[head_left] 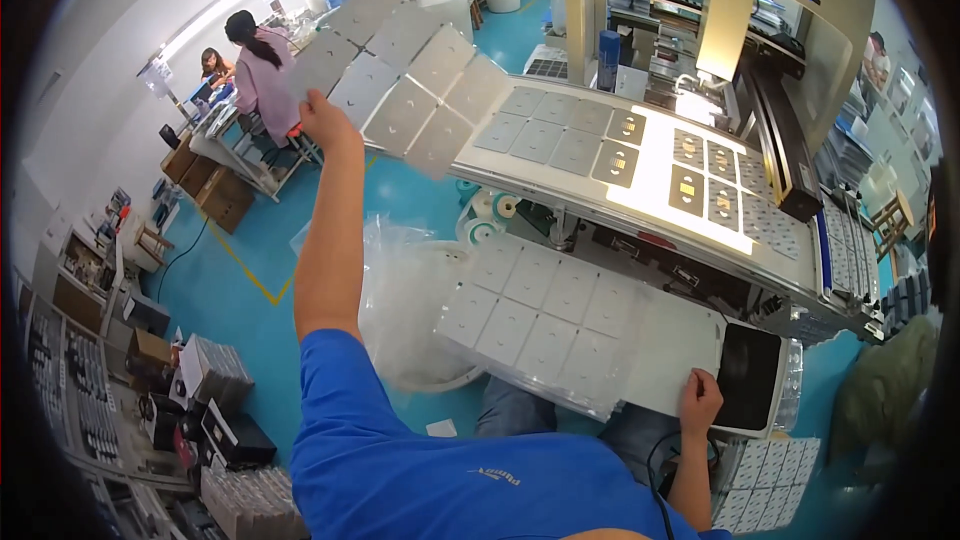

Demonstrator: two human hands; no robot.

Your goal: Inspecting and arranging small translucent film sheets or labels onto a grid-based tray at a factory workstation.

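My left hand (328, 122), arm stretched out to the far left, is closed on the edge of a large panelled sheet (405, 105). The sheet hangs bent in the air, its grey squares split by pale lines, and its right side reaches the end of a lit machine bed (620, 195). At the lower right, my right hand (701, 401) has its fingers curled at the edge of a plain pale sheet (668, 350); whether it grips anything is hidden. Left of that lies a stack of panelled sheets (540, 315) above my lap.
On the machine bed lie grey panels (550, 130) and dark patterned panels (690, 188) under bright light. A dark rail (780, 140) spans the bed. A white tub with plastic film (405, 315) stands left of the stack. A black-topped device (750, 377) sits beside my right hand. People work behind.
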